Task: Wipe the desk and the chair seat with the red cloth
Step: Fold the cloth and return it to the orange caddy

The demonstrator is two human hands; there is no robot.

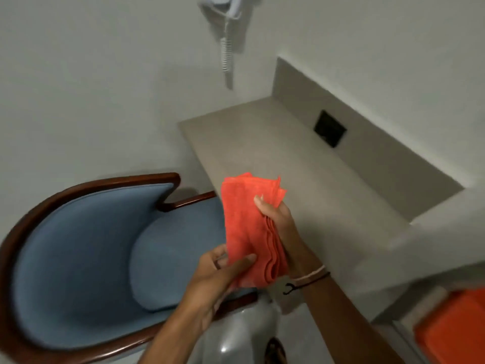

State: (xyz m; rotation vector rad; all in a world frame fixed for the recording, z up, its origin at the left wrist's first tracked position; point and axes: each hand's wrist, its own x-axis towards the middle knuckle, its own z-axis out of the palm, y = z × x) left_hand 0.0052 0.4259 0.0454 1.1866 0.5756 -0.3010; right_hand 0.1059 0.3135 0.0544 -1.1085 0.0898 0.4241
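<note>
Walls (91,74): painted plain off-white, evenly lit.
Wall-mounted fixture (223,6): white unit is fixed high on the wall; a coiled cord (226,55) is hung below it.
Backsplash panel (380,151): grey-beige, fitted with a dark square plate (330,128).
Orange object (454,329): seen at lower right, blurred.

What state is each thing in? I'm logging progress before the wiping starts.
red cloth: folded, held in the air by both hands.
left hand: gripping the cloth's lower end.
right hand: gripping the cloth's right edge.
desk: bare, untouched.
chair seat: bare, untouched.
</note>
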